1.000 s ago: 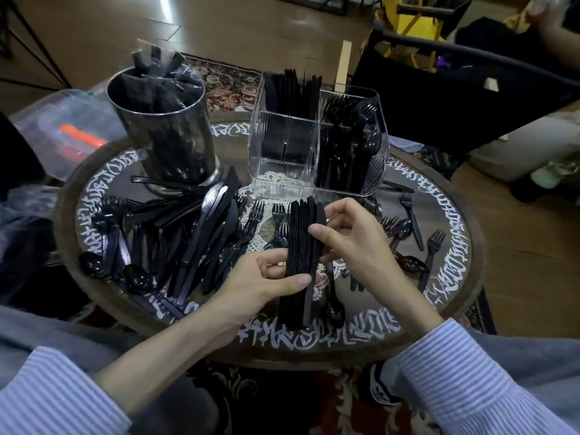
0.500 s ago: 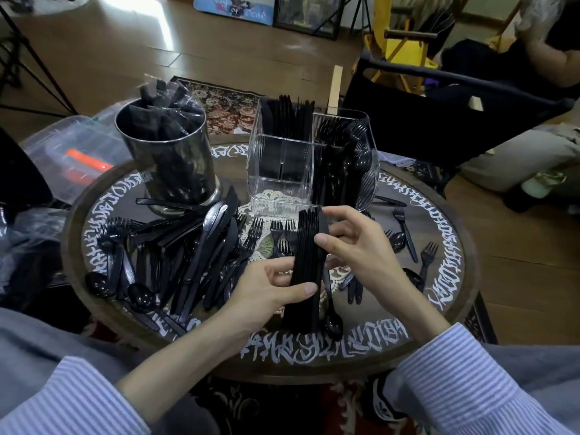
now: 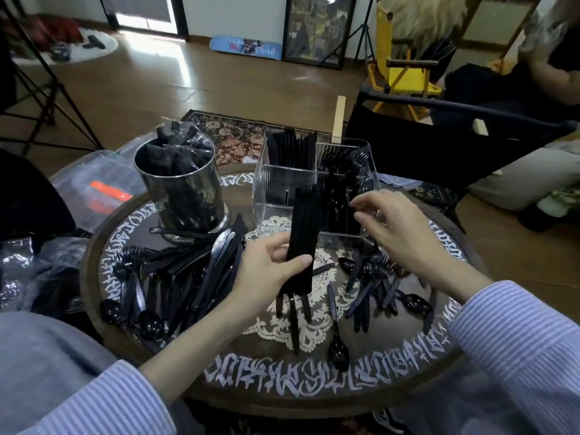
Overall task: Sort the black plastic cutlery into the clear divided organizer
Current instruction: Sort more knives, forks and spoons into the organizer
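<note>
My left hand (image 3: 266, 271) grips a thick upright bundle of black plastic cutlery (image 3: 304, 227) just in front of the clear divided organizer (image 3: 273, 199). The bundle's top reaches the organizer's front wall. My right hand (image 3: 392, 227) hovers to the right of the bundle with its fingers relaxed and holds nothing. The organizer's back left compartment holds upright knives (image 3: 292, 149); its right side holds forks and spoons (image 3: 345, 171). Loose cutlery lies in a pile on the left (image 3: 188, 277) and scattered on the right (image 3: 376, 287) of the round table (image 3: 314, 384).
A metal canister (image 3: 182, 189) stuffed with wrapped black cutlery stands at the table's back left. A clear plastic bin (image 3: 94, 189) sits on the floor to the left. A black chair (image 3: 439, 136) stands behind the organizer, and another person sits at the far right.
My left hand has lifted the bundle off the table and stood it upright near the organizer. My right hand has let go of it and moved to the right.
</note>
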